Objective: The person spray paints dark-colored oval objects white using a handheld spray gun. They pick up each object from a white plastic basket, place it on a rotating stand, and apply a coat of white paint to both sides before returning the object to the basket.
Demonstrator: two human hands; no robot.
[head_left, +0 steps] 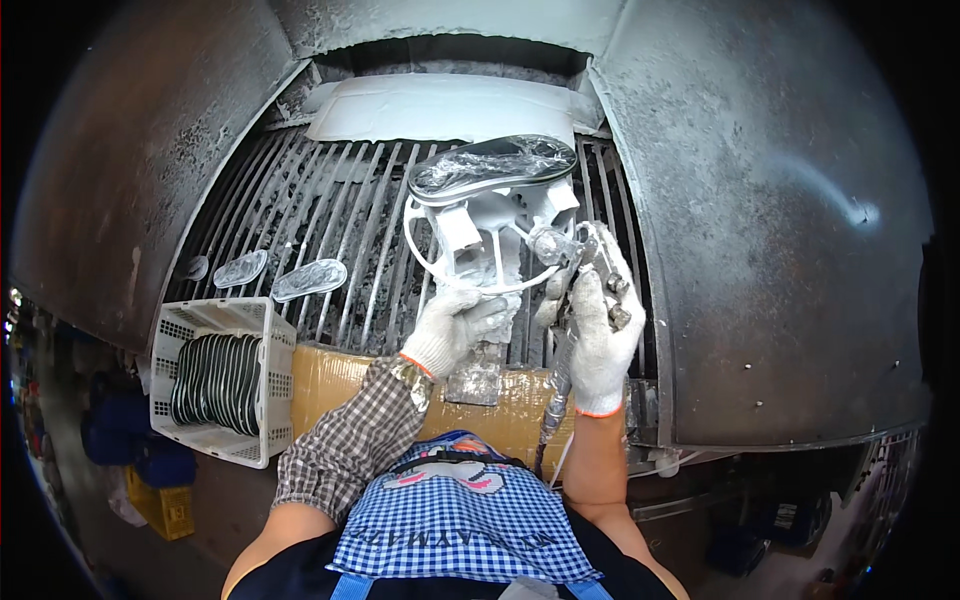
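A dark oval sole-shaped piece with a pale edge, partly under crinkled clear film, rests on white blocks on a spoked white wheel. My left hand, in a white knit glove, has its fingers curled at the wheel's near rim. In my gloved right hand is a spray gun, coated in pale residue. Its film-wrapped cup sits right of the wheel, close under the sole piece. A wrapped hose runs down from the gun toward my apron.
Metal bars form a dusty grate below. Several small oval pieces lie on it at left. A white crate holds a row of dark oval pieces. Brown metal walls flank both sides; tape-covered cardboard lines the front edge.
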